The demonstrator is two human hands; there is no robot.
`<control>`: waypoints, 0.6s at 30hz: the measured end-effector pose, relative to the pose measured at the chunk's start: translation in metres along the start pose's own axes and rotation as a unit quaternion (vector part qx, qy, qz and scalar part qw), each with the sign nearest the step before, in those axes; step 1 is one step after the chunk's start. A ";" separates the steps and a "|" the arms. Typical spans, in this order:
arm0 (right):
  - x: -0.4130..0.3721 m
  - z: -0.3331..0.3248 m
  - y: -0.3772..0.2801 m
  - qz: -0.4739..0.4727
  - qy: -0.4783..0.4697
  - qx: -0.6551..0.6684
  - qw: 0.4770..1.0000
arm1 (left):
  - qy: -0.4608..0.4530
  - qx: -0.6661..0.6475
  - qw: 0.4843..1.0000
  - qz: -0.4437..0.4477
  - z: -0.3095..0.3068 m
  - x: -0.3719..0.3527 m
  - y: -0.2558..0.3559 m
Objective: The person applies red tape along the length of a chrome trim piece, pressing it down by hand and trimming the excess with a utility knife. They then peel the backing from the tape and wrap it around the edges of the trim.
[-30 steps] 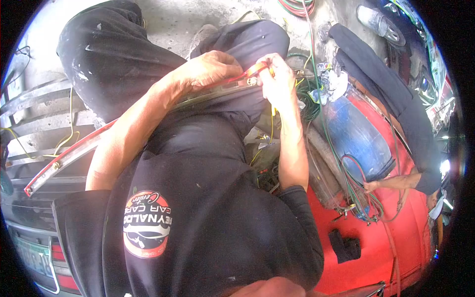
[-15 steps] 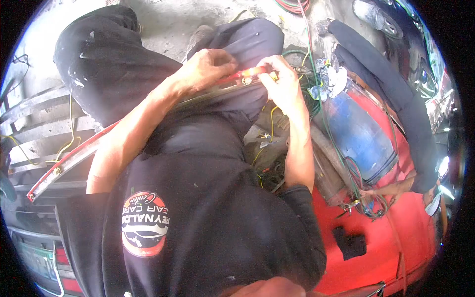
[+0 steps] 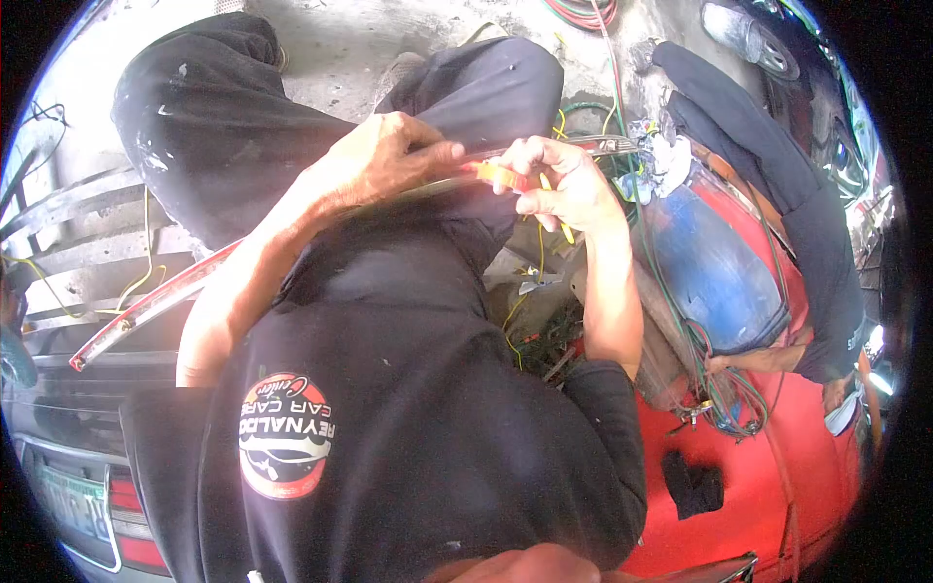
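Note:
A long, narrow trim strip [image 3: 146, 309] with red edges and small metal clips lies across my lap, running from lower left to upper right. My left hand [image 3: 384, 160] is closed over its middle, fingers curled and partly hidden, with a fingertip at the strip's edge. My right hand [image 3: 569, 185] pinches an orange-red band [image 3: 501, 176] beside the strip. A yellow object [image 3: 567, 231], which looks like slim tool handles, pokes out between the right hand's fingers; its working end is hidden. Beyond this hand the strip's far end [image 3: 607, 145] shows.
At right, another person's dark sleeve [image 3: 821, 243] reaches over a red car panel [image 3: 758, 486] near a blue container [image 3: 719, 262] and bundled hoses [image 3: 714, 398]. A black glove [image 3: 692, 483] lies on the panel. A dark car's rear [image 3: 87, 486] stands at lower left.
My right hand has moved right and slightly down, with its fingers spread a little and more of the yellow object showing. My left hand has shifted slightly down. The strip's far end is now visible.

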State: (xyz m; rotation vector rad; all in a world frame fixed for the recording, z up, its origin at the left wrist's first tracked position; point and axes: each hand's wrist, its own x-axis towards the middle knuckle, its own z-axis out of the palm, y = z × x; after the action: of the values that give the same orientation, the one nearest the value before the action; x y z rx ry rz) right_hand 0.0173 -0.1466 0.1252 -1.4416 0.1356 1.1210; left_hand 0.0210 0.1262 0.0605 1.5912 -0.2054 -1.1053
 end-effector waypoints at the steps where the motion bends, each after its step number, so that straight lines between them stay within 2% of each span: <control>1: -0.001 -0.001 0.000 -0.003 -0.009 0.032 0.999 | -0.004 0.004 0.999 -0.035 -0.002 -0.001 0.006; 2: -0.003 -0.003 0.000 0.008 -0.013 0.047 0.999 | -0.028 -0.006 0.999 -0.021 -0.004 0.002 0.001; 5: -0.007 -0.004 -0.006 0.091 0.033 -0.105 0.990 | -0.031 -0.015 0.995 0.098 0.004 0.001 -0.020; 8: -0.006 0.006 -0.021 0.057 0.029 -0.279 0.958 | -0.021 0.012 0.996 0.082 0.011 0.002 -0.022; 11: 0.000 0.010 -0.011 -0.101 0.023 -0.355 0.929 | -0.018 0.022 0.998 0.058 0.014 0.003 -0.023; 13: 0.001 0.014 -0.015 -0.095 0.045 -0.369 0.924 | -0.011 0.021 0.999 0.023 0.014 0.004 -0.019; 18: -0.001 0.019 -0.014 -0.094 0.063 -0.397 0.911 | -0.032 0.025 0.999 0.012 0.014 0.003 -0.014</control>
State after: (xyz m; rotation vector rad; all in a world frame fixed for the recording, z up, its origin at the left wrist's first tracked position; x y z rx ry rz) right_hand 0.0162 -0.1277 0.1400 -2.1934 -0.4146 0.9557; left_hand 0.0061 0.1196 0.0483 1.5941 -0.2956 -1.1409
